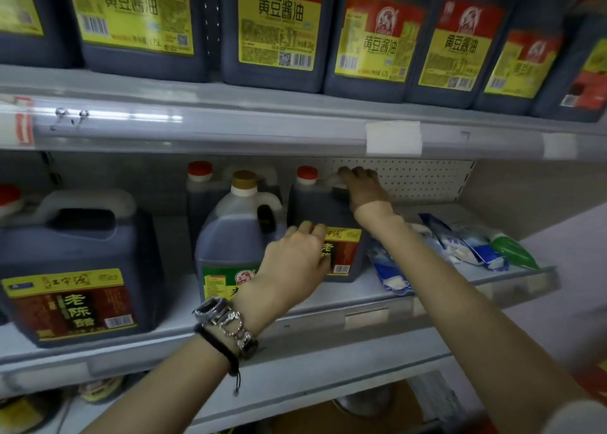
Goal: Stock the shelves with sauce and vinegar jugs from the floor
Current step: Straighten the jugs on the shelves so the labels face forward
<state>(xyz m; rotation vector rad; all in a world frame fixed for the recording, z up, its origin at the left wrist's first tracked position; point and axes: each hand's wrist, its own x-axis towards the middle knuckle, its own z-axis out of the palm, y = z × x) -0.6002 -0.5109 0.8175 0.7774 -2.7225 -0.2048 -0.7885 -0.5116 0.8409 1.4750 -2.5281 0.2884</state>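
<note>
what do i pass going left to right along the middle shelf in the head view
big white-handled vinegar jug → gold-capped jug → red-capped jug gripped by the right hand → blue-and-white bags → green bag

The one head-worn camera faces a shelving unit from close by, tilted slightly down. Its wide lens bows the upper shelf (pixel 262 128) across the top, and the middle shelf (pixel 358 290) fills the centre. The left hand (pixel 295 259) and right hand (pixel 363 187) reach in from the bottom edge to the vinegar jug (pixel 312 207) near mid-frame.
</note>
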